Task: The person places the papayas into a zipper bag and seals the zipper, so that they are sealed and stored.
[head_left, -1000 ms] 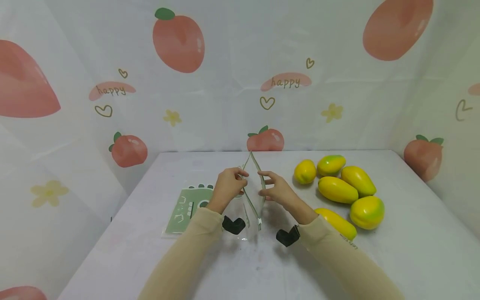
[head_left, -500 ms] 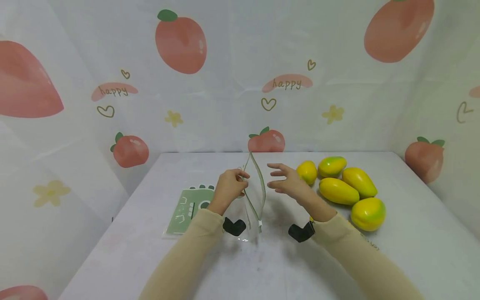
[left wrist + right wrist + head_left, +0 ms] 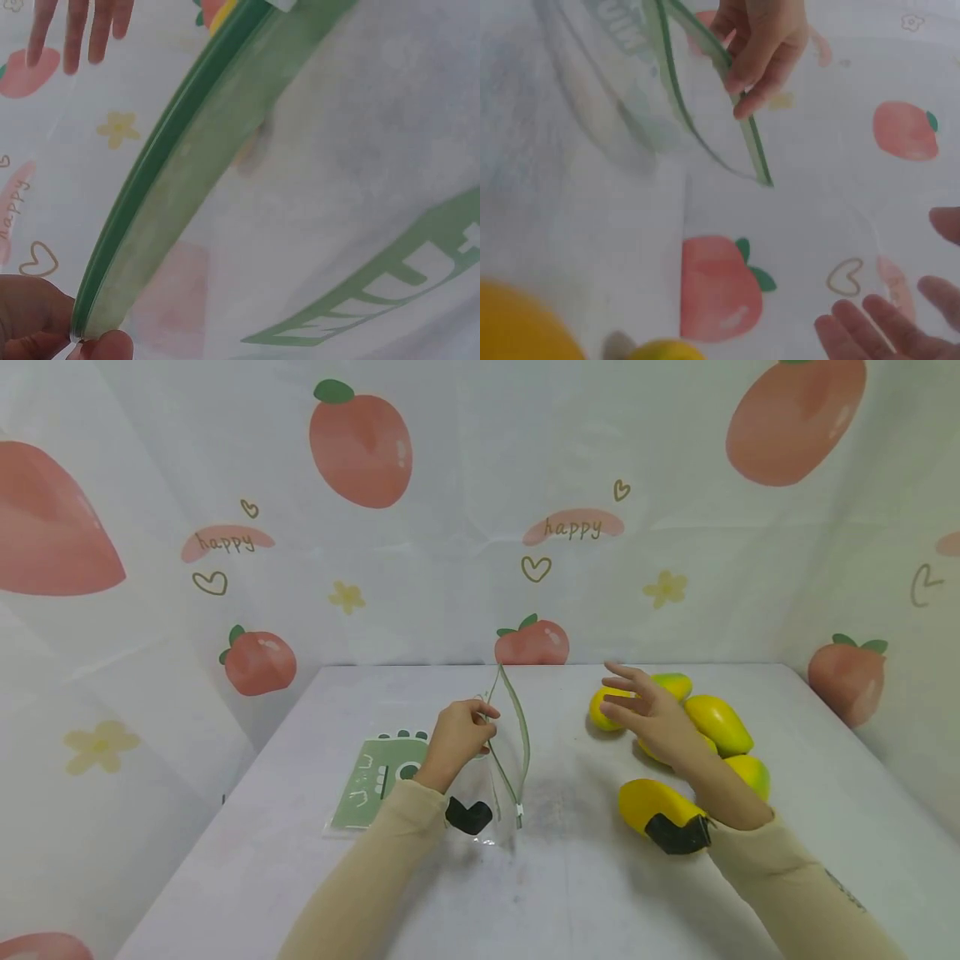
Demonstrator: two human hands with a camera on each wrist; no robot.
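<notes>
My left hand (image 3: pixel 459 737) pinches the edge of a clear zip bag (image 3: pixel 524 727) with a green zip strip. The bag stands upright with its mouth spread apart. In the left wrist view, thumb and fingers grip one end of the green strip (image 3: pixel 161 150). Away to the right, my right hand (image 3: pixel 663 718) is above the yellow mangoes, holding nothing, its fingers loosely extended. Below its wrist lies one mango (image 3: pixel 641 797); others, like the back-left mango (image 3: pixel 602 710) and the right mango (image 3: pixel 717 724), are partly hidden by the hand and arm.
Left of the bag, a flat clear plastic piece with a green cartoon print (image 3: pixel 356 793) lies on the white table (image 3: pixel 540 893). Behind the table hangs a white cloth (image 3: pixel 450 568) printed with peaches.
My right hand has let go of the bag's right edge and moved right, over the mangoes. The left hand keeps its pinch in the same place, and the bag's mouth stays spread.
</notes>
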